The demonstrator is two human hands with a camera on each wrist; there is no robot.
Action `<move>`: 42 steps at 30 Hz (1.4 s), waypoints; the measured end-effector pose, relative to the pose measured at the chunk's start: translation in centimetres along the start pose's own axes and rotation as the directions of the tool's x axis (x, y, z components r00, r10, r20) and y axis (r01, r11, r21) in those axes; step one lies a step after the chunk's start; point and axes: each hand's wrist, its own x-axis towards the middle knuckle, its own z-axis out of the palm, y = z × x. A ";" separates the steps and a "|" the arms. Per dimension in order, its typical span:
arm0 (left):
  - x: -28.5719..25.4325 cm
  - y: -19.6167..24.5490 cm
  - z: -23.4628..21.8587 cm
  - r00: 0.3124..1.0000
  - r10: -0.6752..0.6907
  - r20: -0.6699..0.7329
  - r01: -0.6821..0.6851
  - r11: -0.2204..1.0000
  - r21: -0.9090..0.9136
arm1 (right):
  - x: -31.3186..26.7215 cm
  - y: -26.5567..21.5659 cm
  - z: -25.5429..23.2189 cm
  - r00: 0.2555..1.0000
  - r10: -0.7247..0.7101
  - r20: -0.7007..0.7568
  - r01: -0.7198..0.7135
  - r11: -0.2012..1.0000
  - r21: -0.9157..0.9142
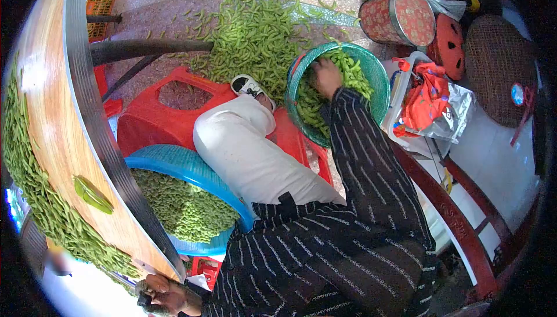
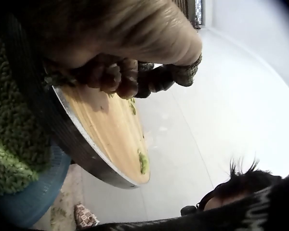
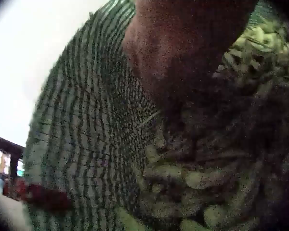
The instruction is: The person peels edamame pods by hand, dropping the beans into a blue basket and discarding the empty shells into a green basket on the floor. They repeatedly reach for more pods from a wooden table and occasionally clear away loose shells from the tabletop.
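Note:
My right hand (image 1: pixel 328 78) reaches down into a green mesh-lined basket (image 1: pixel 380 79), among green bean pods (image 1: pixel 355 68). Its fingers are hidden in shadow and pods in the right wrist view, so I cannot tell whether they grip any. At the lower left, my left hand (image 1: pixel 167 297) is by the edge of the wooden table (image 1: pixel 49 38). In the left wrist view its fingers (image 2: pixel 127 86) bend loosely over the tabletop, some with dark coverings at the tips, and nothing shows between them. Several pods (image 1: pixel 93 194) lie on the tabletop.
A blue basin (image 1: pixel 168 155) of shelled beans (image 1: pixel 194 209) stands beside my leg. Pods (image 1: pixel 255 32) are heaped on the floor past my shoe, near a red stool (image 1: pixel 156 114). More pods (image 1: pixel 40 195) line the table's far side. A patterned round stool (image 1: pixel 400 16) stands right.

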 end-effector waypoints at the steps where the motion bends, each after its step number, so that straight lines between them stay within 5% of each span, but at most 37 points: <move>1: 0.0 -0.1 0.3 0.996 -0.070 0.059 0.077 0.990 -0.115 | 0.2 -0.4 0.1 1.000 -0.002 0.003 0.002 1.000 0.005; 3: 0.1 -0.1 0.4 0.996 -0.059 0.065 0.065 0.994 -0.090 | 0.8 -1.0 0.1 0.982 -0.038 0.183 0.092 0.951 -0.294; 8: 0.4 -0.1 -0.1 0.996 -0.009 0.091 0.009 1.000 0.008 | -3.7 0.8 -2.6 0.893 0.197 0.406 -0.060 0.943 -0.327; 11: 0.7 -0.2 -0.6 0.994 0.007 0.111 -0.013 0.999 0.052 | -7.2 2.7 -4.2 0.902 0.260 0.345 -0.168 0.946 -0.276; 13: 0.9 -0.2 -0.9 0.991 0.025 0.129 -0.036 0.996 0.085 | -9.2 4.3 -4.3 0.970 0.214 0.112 -0.187 0.958 -0.218; 15: 1.1 -0.3 -1.2 0.988 0.045 0.145 -0.062 0.991 0.117 | -10.6 5.0 -4.7 0.976 0.201 0.084 -0.183 0.966 -0.184; 21: 1.6 -0.6 -1.9 0.975 0.110 0.194 -0.150 0.967 0.207 | -14.3 4.0 -4.8 0.967 0.128 -0.222 -0.077 0.971 0.225; 24: 1.5 -0.9 -2.0 0.949 0.150 0.276 -0.216 0.950 0.227 | -14.3 3.7 -6.1 0.958 0.212 -0.195 -0.155 0.950 0.272; 25: 1.8 -0.5 -2.1 0.923 0.054 0.381 -0.134 0.973 0.187 | -14.4 3.6 -6.8 0.951 0.255 -0.174 -0.197 0.935 0.294; 27: 1.4 -0.2 -2.4 0.947 0.118 0.298 -0.175 0.969 0.173 | -14.1 4.0 -7.8 0.946 0.226 -0.235 -0.142 0.934 0.327; 29: 2.1 -0.9 -2.5 0.900 0.148 0.409 -0.230 0.960 0.159 | -13.8 4.6 -8.1 0.912 0.046 -0.408 0.009 0.991 0.131; 31: 2.1 -0.8 -2.2 0.938 0.138 0.317 -0.207 0.958 0.196 | -13.6 4.4 -10.3 0.924 0.070 -0.376 -0.024 0.992 0.125; 33: 1.6 -1.1 -2.1 0.953 0.146 0.264 -0.196 0.966 0.172 | -13.5 4.1 -12.7 0.961 0.275 0.010 -0.274 0.961 -0.033; 34: 1.6 -1.2 -2.5 0.943 0.152 0.295 -0.185 0.979 0.088 | -13.9 4.3 -13.0 0.948 0.272 -0.165 -0.246 0.956 0.161; 37: 1.5 -1.5 -2.2 0.925 0.179 0.335 -0.200 0.979 0.029 | -14.3 3.5 -14.8 0.862 0.433 -0.263 -0.393 0.899 0.192; 39: 1.1 -1.4 -2.2 0.956 0.204 0.209 -0.224 0.971 0.078 | -14.3 2.2 -16.0 0.860 0.390 -0.329 -0.365 0.921 0.138; 41: 1.1 -1.1 -3.2 0.912 0.126 0.389 -0.161 0.985 0.058 | -13.9 -2.3 -18.1 0.860 0.200 -0.470 0.156 0.774 0.614; 42: 0.1 -1.0 -3.7 0.989 0.123 0.082 -0.135 0.975 0.175 | -14.7 -6.2 -20.4 0.906 0.056 -0.418 0.202 0.812 0.548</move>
